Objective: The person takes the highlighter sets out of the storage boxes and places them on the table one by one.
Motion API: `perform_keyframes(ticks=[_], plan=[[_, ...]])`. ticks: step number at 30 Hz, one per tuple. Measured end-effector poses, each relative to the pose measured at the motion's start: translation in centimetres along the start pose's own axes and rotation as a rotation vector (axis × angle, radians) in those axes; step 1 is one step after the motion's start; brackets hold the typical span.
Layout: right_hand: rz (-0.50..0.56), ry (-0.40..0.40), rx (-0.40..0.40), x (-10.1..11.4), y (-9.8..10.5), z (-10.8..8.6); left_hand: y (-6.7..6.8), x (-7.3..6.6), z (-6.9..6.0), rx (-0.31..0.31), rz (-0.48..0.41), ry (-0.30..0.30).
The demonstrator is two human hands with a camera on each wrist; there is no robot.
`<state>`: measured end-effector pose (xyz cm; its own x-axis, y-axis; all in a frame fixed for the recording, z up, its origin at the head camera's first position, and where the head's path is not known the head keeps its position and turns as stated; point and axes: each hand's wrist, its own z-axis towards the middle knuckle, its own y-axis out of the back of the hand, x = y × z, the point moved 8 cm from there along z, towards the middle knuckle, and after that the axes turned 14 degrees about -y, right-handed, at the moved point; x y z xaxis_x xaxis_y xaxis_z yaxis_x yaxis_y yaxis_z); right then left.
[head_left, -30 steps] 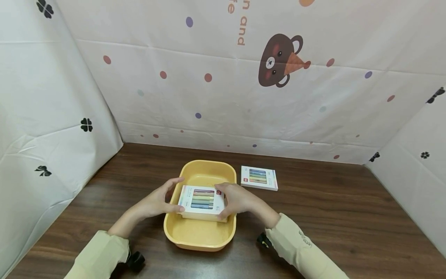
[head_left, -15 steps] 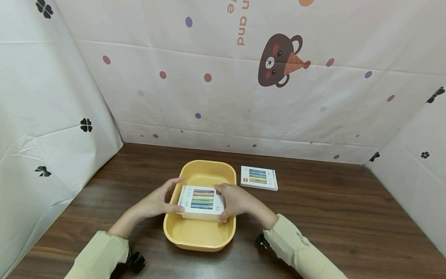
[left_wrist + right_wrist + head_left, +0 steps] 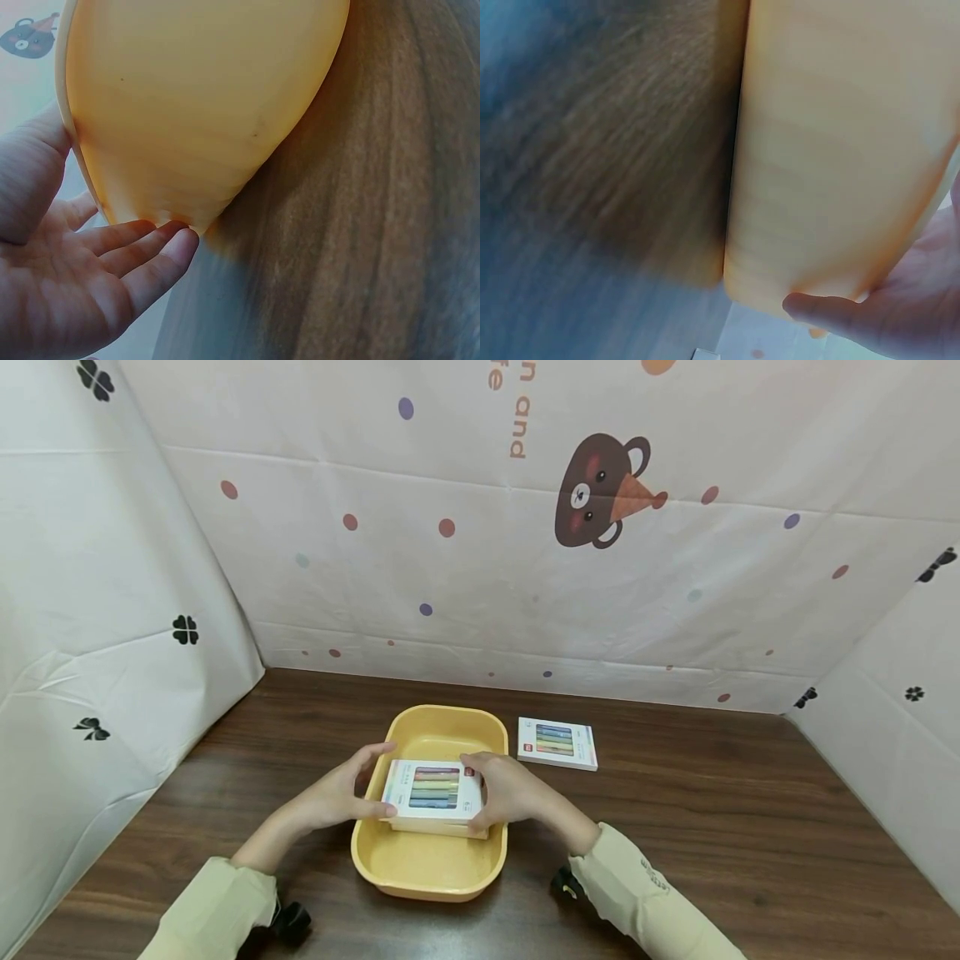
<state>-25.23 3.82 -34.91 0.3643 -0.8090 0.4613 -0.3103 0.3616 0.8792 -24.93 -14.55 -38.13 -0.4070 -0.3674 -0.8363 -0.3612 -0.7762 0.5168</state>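
Observation:
A yellow plastic basin (image 3: pixel 442 860) stands on the table, and a white box of coloured pens (image 3: pixel 408 781) lies across it. Pale edges below suggest more boxes under this one. My right hand (image 3: pixel 510 789) holds the box's right end, with thumb and index finger at its near and far corners. At the left end, my left hand (image 3: pixel 337 789) spans the box, thumb at its near corner and index finger past the far one. In the left wrist view, its lower fingers (image 3: pixel 154 274) touch the basin's outer wall. A right finger (image 3: pixel 829 309) lies against the outside in the right wrist view.
A second white box of coloured pens (image 3: pixel 557 743) lies flat on the dark wooden table (image 3: pixel 712 802), just right of the basin's far end. Printed white cloth (image 3: pixel 480 568) hangs behind and on both sides. A black camera mount (image 3: pixel 291 922) sits below the left wrist.
The right wrist has shifted very slightly. Both hands keep their places at the ends of the box, and the basin and the second box have not moved.

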Motion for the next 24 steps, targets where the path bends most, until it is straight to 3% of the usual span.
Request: perform_keyframes(ticks=[24], plan=[[0.179,-0.012,-0.042,-1.0,0.6,-0.1,0.2,-0.5,-0.1,0.009,0.021,-0.034]])
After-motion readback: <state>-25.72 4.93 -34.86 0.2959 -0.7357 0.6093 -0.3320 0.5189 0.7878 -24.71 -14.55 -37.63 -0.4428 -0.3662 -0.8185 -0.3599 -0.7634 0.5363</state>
